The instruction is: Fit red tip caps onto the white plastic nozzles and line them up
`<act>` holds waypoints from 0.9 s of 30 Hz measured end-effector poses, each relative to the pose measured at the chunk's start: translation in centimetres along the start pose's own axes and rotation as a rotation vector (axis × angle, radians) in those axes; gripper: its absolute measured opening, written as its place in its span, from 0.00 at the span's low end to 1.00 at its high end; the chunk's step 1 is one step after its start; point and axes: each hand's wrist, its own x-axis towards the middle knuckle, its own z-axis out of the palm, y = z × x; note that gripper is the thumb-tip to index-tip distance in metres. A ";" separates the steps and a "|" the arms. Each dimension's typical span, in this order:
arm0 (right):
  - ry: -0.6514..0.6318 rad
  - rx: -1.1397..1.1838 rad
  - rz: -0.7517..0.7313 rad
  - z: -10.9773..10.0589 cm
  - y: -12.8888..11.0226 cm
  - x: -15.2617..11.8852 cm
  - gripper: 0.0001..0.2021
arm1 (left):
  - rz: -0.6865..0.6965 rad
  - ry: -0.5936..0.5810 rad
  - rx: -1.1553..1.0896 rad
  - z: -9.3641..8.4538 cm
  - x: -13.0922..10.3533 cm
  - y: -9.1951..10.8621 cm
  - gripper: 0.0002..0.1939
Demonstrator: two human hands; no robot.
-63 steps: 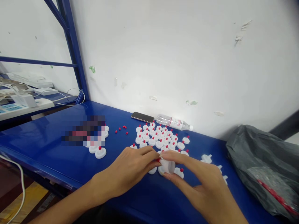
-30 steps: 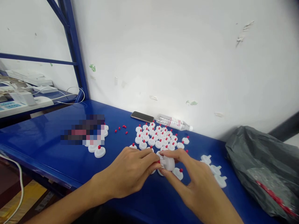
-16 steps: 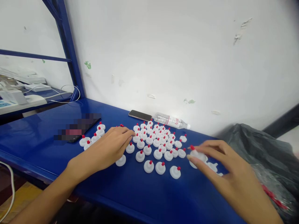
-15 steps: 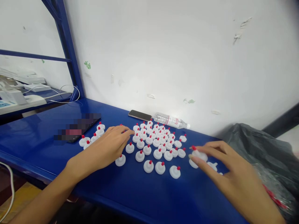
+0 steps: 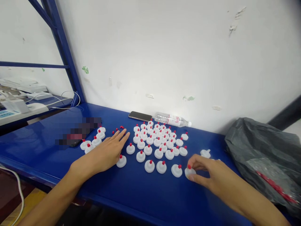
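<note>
My right hand point(image 5: 199, 168) pinches a white round nozzle cap with a red tip point(image 5: 189, 173) between thumb and fingers, down at the table surface. It sits just right of another red-tipped white cap point(image 5: 176, 171). My left hand point(image 5: 111, 150) lies low over the table, fingers stretched out and apart, holding nothing that I can see. Several small loose red tips point(image 5: 122, 127) lie just beyond its fingertips. Between the hands stands a dense cluster of red-tipped white caps point(image 5: 157, 142). A white cap without a red tip point(image 5: 205, 153) lies beyond my right hand, and others there are partly hidden.
A smartphone point(image 5: 140, 116) and a clear plastic bottle point(image 5: 172, 119) lie along the wall. At the right is a dark plastic bag point(image 5: 254, 141) with red pieces point(image 5: 277, 187). More red-tipped caps point(image 5: 96, 141) stand left of my left hand, beside a blurred-out dark object point(image 5: 80, 133).
My right hand has brought the red-tipped cap nearer and lower, to the end of the front row. My left hand has drawn back slightly left, uncovering the loose red tips.
</note>
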 end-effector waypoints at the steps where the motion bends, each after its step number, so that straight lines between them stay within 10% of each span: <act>1: -0.008 -0.009 0.014 0.0 0.0 0.0 0.05 | -0.006 -0.008 -0.002 -0.1 0.0 0.1 0.44; 8: 0.033 0.001 0.092 -0.9 -0.4 0.1 0.15 | -0.041 -0.129 0.019 -1.1 -0.2 0.9 0.42; 16: 0.330 -0.170 0.231 -2.1 1.8 0.0 0.18 | 0.060 0.019 -0.033 1.4 0.6 -1.1 0.35; 21: 0.283 -0.179 0.250 -1.5 3.0 0.1 0.20 | 0.050 0.132 -0.004 1.2 0.8 -1.1 0.32; 27: 0.222 -0.114 0.234 -1.1 2.6 0.1 0.20 | 0.009 -0.004 0.080 -0.1 0.2 0.0 0.37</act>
